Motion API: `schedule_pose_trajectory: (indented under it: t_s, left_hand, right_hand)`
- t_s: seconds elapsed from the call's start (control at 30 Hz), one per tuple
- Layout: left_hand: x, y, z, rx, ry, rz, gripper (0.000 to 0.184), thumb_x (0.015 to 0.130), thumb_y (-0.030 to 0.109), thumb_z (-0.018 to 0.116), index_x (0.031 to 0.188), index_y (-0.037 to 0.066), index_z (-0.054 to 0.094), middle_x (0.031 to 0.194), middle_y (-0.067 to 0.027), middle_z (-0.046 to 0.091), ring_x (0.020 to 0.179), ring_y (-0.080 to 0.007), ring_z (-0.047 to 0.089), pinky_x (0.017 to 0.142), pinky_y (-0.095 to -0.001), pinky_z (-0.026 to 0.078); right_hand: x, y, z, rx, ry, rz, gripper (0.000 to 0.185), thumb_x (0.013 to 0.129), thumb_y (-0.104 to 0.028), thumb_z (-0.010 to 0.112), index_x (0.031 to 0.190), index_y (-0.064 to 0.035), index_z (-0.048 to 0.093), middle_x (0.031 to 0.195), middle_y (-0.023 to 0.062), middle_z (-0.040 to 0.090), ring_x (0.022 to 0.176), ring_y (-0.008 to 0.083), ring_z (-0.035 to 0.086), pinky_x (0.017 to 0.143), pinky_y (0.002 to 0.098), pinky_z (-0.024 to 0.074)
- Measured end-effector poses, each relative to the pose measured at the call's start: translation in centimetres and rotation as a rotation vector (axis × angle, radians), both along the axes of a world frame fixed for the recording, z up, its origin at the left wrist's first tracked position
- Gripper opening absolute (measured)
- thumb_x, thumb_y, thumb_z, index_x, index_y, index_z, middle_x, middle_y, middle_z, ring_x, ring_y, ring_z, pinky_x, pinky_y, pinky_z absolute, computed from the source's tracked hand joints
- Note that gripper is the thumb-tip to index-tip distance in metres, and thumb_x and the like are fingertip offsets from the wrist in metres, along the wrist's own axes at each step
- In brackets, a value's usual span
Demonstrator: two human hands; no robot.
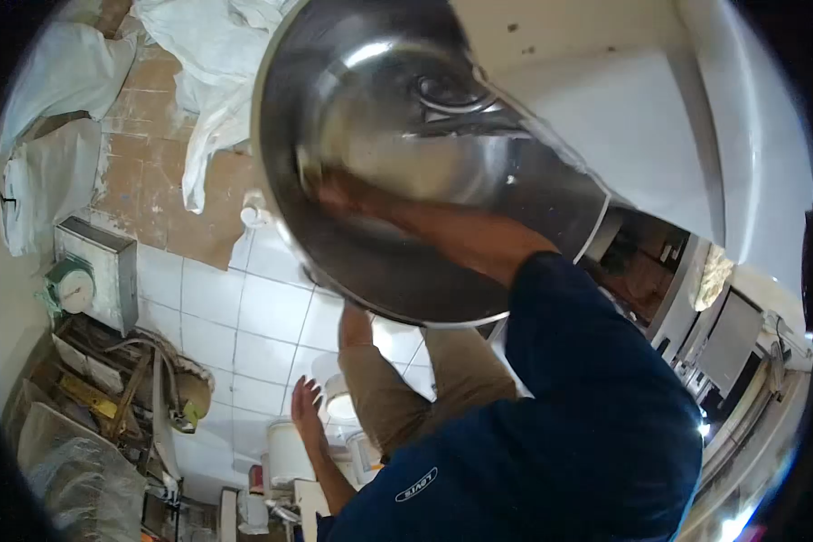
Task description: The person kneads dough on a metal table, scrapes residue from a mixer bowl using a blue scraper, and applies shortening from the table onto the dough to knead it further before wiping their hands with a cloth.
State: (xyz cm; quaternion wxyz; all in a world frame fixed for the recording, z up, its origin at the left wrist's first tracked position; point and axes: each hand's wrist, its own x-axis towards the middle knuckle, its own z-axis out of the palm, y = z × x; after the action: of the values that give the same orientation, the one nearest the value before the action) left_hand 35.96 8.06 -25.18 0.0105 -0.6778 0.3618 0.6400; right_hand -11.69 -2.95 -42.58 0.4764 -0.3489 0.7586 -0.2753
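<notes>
1. Nearest is the person's dark blue shirt [551, 443], with one oval label [416, 484]. Its short sleeve [569, 307] leads to the bare right forearm [460, 235], which reaches over the rim into the bowl.
2. One large metal bowl [406, 280] takes up the upper middle, its shiny inside facing the camera. The right hand [338, 194] is within it, close to the wall on the left side of the view. Motion blurs this hand: how far its fingers are bent, and whether they grip the pale patch beside them, I cannot tell.
3. One white machine [623, 126] overhangs the bowl at the upper right, hiding part of its opening.
4. The left hand [307, 406] is outside the bowl, below it in the view, with its fingers [306, 389] loosely spread in the air. It is nearest to a white bucket [289, 456]; at least one more pale container [338, 406] shows beside the legs.
5. Two legs in tan shorts [384, 406] show beneath the bowl's rim.
6. Farther off lie the white floor tiles [266, 294], brown cardboard [153, 185] and white sheets [212, 45], at least two of them.
7. At the far left are one metal box [112, 285] and one round dial [75, 291] beside it.
</notes>
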Motion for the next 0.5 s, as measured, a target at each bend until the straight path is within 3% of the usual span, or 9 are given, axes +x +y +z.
schedule_pose_trajectory:
  t_s: [0.07, 0.13, 0.2, 0.33, 0.4, 0.5]
  left_hand:
    - [-0.8, 2.0, -1.4, -0.034, 0.012, 0.159, 0.043, 0.105, 0.026, 0.053, 0.142, 0.005, 0.051, 0.129, -0.0145, 0.062, 0.112, -0.0225, 0.062, 0.095, -0.0367, 0.050]
    - [-1.1, 3.1, -3.0, -0.026, -0.006, 0.104, 0.043, 0.105, 0.028, 0.054, 0.141, 0.005, 0.052, 0.129, -0.0141, 0.062, 0.112, -0.0222, 0.062, 0.095, -0.0364, 0.050]
    - [-2.9, 4.1, -1.4, -0.050, -0.017, 0.057, 0.044, 0.104, 0.030, 0.054, 0.141, 0.006, 0.053, 0.129, -0.0126, 0.062, 0.111, -0.0214, 0.062, 0.096, -0.0356, 0.049]
    - [-5.8, 4.5, -0.7, -0.132, 0.014, 0.203, 0.043, 0.104, 0.032, 0.055, 0.140, 0.007, 0.053, 0.130, -0.0121, 0.062, 0.113, -0.0221, 0.061, 0.097, -0.0367, 0.049]
    - [-7.8, 4.6, -0.3, -0.130, 0.010, 0.267, 0.044, 0.105, 0.032, 0.054, 0.141, 0.007, 0.053, 0.130, -0.0121, 0.062, 0.114, -0.0230, 0.061, 0.098, -0.0374, 0.048]
    - [-9.5, 5.4, -1.3, -0.132, 0.047, 0.223, 0.043, 0.105, 0.031, 0.053, 0.141, 0.007, 0.053, 0.130, -0.0122, 0.062, 0.115, -0.0235, 0.061, 0.099, -0.0376, 0.048]
  right_hand:
    - [1.3, 2.5, 7.1, 0.038, -0.015, 0.109, 0.053, 0.106, -0.041, 0.033, 0.126, 0.0027, 0.057, 0.136, 0.0259, 0.051, 0.124, 0.0315, 0.051, 0.096, 0.0475, 0.0472]
    - [-0.3, 1.8, 11.6, 0.135, -0.110, 0.197, 0.058, 0.107, -0.045, 0.030, 0.129, 0.0029, 0.055, 0.146, 0.0264, 0.046, 0.139, 0.0292, 0.046, 0.103, 0.0459, 0.0448]
    - [-3.2, -3.2, 13.8, 0.454, -0.362, 0.144, 0.052, 0.107, -0.038, 0.029, 0.122, 0.0015, 0.059, 0.136, 0.0244, 0.055, 0.129, 0.0350, 0.052, 0.105, 0.0506, 0.0401]
    - [-0.2, 0.7, 14.7, 0.028, -0.013, 0.295, 0.042, 0.106, -0.033, 0.038, 0.109, 0.0022, 0.061, 0.111, 0.0188, 0.064, 0.106, 0.0315, 0.061, 0.091, 0.0470, 0.0473]
    - [0.2, 0.7, 14.3, -0.015, -0.001, 0.312, 0.039, 0.105, -0.031, 0.041, 0.107, 0.0018, 0.062, 0.104, 0.0174, 0.066, 0.099, 0.0300, 0.064, 0.087, 0.0450, 0.0499]
    - [-0.8, -1.8, 12.1, 0.326, -0.194, 0.394, 0.038, 0.104, -0.031, 0.044, 0.113, 0.0004, 0.063, 0.102, 0.0173, 0.068, 0.095, 0.0280, 0.066, 0.085, 0.0418, 0.0522]
